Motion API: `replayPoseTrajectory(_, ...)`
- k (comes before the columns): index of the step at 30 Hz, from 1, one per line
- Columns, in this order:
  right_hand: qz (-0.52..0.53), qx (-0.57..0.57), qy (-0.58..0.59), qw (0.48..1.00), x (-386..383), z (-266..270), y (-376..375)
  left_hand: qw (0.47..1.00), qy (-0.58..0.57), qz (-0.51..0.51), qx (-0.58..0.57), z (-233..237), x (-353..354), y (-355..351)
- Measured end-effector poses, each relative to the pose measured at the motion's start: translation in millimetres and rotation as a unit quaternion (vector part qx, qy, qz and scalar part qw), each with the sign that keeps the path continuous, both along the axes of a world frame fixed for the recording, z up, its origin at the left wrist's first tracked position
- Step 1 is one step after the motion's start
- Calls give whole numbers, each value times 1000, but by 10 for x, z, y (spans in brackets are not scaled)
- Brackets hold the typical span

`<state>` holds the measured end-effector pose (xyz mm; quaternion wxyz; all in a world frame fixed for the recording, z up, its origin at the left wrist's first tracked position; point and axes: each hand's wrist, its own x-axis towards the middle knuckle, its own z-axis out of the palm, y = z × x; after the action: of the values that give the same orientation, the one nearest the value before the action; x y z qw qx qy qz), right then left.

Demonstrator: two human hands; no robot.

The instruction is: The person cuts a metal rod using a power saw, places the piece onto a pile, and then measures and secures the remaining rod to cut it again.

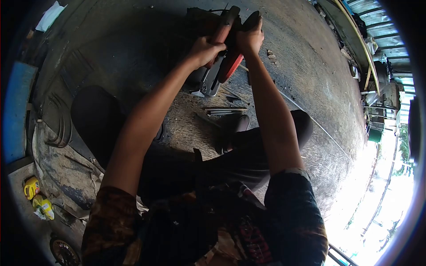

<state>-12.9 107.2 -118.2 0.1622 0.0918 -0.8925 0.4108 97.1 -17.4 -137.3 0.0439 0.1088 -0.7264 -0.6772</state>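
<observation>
In front of my knees stands a dark machine-like object with red and grey parts, whose exact kind I cannot make out. My left hand (206, 52) is closed around its long red bar with a dark upper end (222, 30). On the other side, my right hand (251, 41) grips a black piece, and a red curved part (230, 67) shows below that hand. Between the two hands runs a grey metal plate (214, 79). The far side of the object is lost in shadow.
Several thin rods (225, 110) lie on the rough floor by my foot (242, 123). A long thin rod (316, 120) stretches to the right. Yellow packets (42, 206), a wheel (65, 251) and a blue panel (18, 111) are at left. Clutter lines the right wall.
</observation>
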Motion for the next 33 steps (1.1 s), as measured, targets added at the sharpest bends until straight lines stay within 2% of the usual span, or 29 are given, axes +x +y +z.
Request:
replayPoseTrajectory(6, 11, -10, -17, 1000, 12, -70, -10, 1000, 18, -4, -8, -105, 46, 4)
replayPoseTrajectory(12, 31, -17, 29, 999, -28, -159, -4, 1000, -1, 6, -17, -137, 35, 3)
replayPoseTrajectory(15, 4, 4, 18, 1000, -70, -146, -2, 1000, -1, 0, -7, -133, 50, 3)
replayPoseTrajectory(17, -19, 88, -66, 994, -106, -54, 29, 1000, -1, -6, 6, -139, 41, 0)
replayPoseTrajectory(21, -28, 62, -106, 992, -304, 111, -37, 998, 11, 1, 69, -194, 36, 29)
replayPoseTrajectory(24, -43, 104, -115, 987, -309, 81, -80, 997, 15, -6, 74, -168, 26, 25)
replayPoseTrajectory(29, -35, 113, -28, 993, -288, -20, -68, 998, -1, -16, 63, -187, 31, 26)
replayPoseTrajectory(33, -38, 112, -29, 993, -234, 9, -72, 998, 8, 5, 58, -238, 14, 23)
